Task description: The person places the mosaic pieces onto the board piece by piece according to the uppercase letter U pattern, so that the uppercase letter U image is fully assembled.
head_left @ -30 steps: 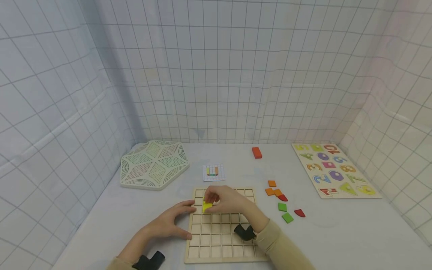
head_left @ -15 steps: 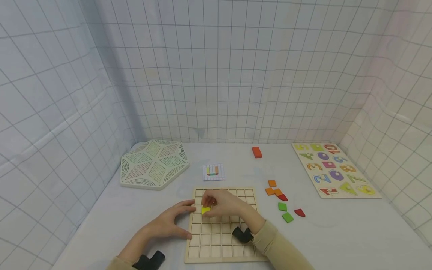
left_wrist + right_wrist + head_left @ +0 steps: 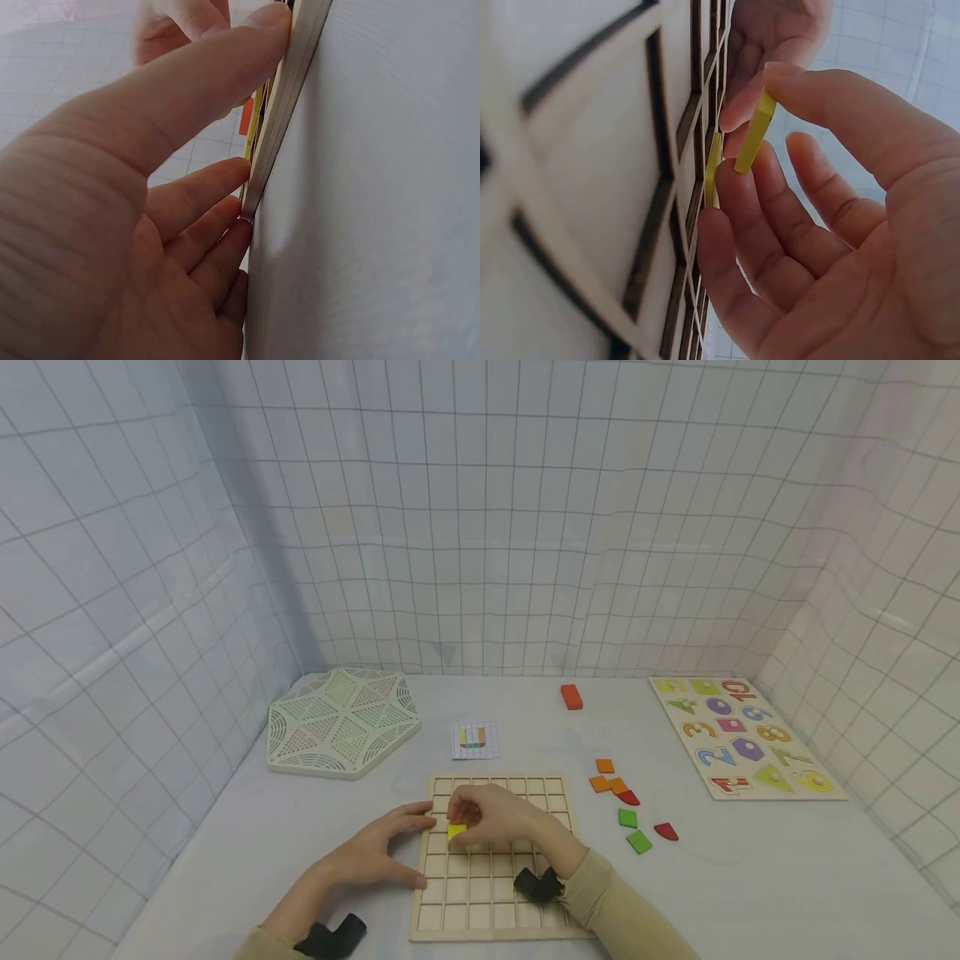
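Observation:
A yellow square tile (image 3: 756, 131) is pinched between the thumb and a finger of my right hand (image 3: 504, 814), just over the upper left of a wooden grid board (image 3: 495, 935). Close by, another yellow tile (image 3: 713, 169) lies at the board's grid in the right wrist view; the right hand mostly hides it from the head camera. My left hand (image 3: 367, 853) touches the board's left edge, thumb and fingers spread apart along it. In the left wrist view those fingertips meet the board's side (image 3: 281, 112).
Right of the board lie orange tiles (image 3: 605, 766), green tiles (image 3: 639, 842) and dark red quarter-round pieces (image 3: 666, 832). Behind it are a pattern card (image 3: 491, 747) and a red block (image 3: 572, 697). A white hexagonal board (image 3: 345, 722) and a number puzzle (image 3: 742, 735) flank them.
My right hand has moved slightly toward me and to the left over the board, the yellow tile pinched in its fingers. My left hand stays at the board's edge.

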A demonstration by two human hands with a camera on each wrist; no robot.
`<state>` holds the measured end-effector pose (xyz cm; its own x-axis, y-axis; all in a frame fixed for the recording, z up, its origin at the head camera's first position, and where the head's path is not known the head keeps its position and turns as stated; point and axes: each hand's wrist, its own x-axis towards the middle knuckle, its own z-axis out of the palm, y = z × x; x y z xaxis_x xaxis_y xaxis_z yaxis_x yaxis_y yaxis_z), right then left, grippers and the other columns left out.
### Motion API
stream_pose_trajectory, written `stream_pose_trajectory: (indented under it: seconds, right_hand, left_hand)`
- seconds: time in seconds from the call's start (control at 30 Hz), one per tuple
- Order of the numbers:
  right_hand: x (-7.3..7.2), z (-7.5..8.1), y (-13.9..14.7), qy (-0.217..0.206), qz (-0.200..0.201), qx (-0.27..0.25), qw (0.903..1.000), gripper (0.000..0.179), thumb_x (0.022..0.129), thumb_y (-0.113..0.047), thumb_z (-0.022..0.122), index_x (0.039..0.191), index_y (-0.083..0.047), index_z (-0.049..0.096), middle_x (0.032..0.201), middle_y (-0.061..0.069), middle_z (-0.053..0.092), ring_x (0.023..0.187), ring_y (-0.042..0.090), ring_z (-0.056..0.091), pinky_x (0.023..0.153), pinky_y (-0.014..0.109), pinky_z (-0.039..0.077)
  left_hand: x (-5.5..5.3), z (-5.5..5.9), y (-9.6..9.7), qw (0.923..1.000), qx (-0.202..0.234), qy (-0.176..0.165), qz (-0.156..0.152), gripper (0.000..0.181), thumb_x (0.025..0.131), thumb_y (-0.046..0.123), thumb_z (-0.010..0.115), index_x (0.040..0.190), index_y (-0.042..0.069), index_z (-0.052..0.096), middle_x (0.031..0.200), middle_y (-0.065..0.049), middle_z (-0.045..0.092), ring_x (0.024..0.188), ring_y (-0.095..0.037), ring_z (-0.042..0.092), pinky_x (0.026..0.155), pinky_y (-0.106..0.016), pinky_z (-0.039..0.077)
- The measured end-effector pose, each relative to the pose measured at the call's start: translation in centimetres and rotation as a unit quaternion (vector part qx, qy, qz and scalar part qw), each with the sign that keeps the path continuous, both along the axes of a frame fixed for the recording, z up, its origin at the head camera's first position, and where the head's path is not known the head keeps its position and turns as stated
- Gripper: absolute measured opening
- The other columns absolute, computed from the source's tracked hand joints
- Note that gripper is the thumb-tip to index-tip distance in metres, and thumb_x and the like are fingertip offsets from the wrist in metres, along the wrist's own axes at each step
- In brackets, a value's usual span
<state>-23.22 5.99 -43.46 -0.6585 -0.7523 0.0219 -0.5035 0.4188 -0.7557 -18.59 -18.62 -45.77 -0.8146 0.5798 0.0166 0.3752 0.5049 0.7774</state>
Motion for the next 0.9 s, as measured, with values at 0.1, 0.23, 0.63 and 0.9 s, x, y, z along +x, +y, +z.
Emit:
stream_pose_trajectory:
  seconds: [0.1, 0.23, 0.63, 0.9]
  right_hand:
    - [-0.02, -0.07, 0.10, -0.008, -0.003, 0.000, 1.0000, 0.026, 0.076, -0.020, 0.079, 0.095, -0.016, 0.060, 0.086, -0.010, 0.061, 0.078, 0.004, 0.058, 0.072, 0.019, 0.049]
    - [-0.09, -0.22, 0.13, -0.012, -0.002, -0.003, 0.9999, 0.027, 0.076, -0.019, 0.079, 0.095, -0.016, 0.060, 0.086, -0.008, 0.061, 0.079, 0.004, 0.058, 0.072, 0.019, 0.050]
    - [-0.04, -0.36, 0.01, -0.006, -0.004, 0.011, 0.9999, 0.026, 0.075, -0.021, 0.080, 0.092, -0.016, 0.060, 0.084, -0.007, 0.062, 0.077, 0.004, 0.057, 0.070, 0.018, 0.049]
    - [0.13, -0.25, -0.06, 0.004, -0.003, 0.026, 0.9996, 0.025, 0.076, -0.023, 0.079, 0.092, -0.017, 0.061, 0.084, -0.009, 0.061, 0.077, 0.006, 0.057, 0.070, 0.018, 0.048]
  left_hand:
    - [-0.04, 0.05, 0.03, 1.0000, -0.002, 0.001, 0.001, 0.072, 0.069, 0.042, 0.081, 0.130, 0.016, 0.054, 0.150, -0.006, 0.032, 0.138, -0.037, 0.022, 0.107, -0.062, 0.018]
    - [-0.05, 0.00, 0.06, 1.0000, -0.001, 0.000, 0.000, 0.072, 0.069, 0.040, 0.081, 0.130, 0.015, 0.054, 0.149, -0.006, 0.032, 0.138, -0.037, 0.022, 0.107, -0.062, 0.018]
    - [-0.16, -0.19, 0.03, 1.0000, -0.003, -0.001, -0.001, 0.071, 0.069, 0.041, 0.081, 0.130, 0.016, 0.054, 0.149, -0.006, 0.032, 0.138, -0.037, 0.022, 0.106, -0.063, 0.018]
    - [-0.13, -0.18, 0.04, 1.0000, -0.005, -0.001, 0.000, 0.072, 0.069, 0.042, 0.081, 0.130, 0.016, 0.054, 0.149, -0.006, 0.032, 0.138, -0.037, 0.022, 0.106, -0.062, 0.019]
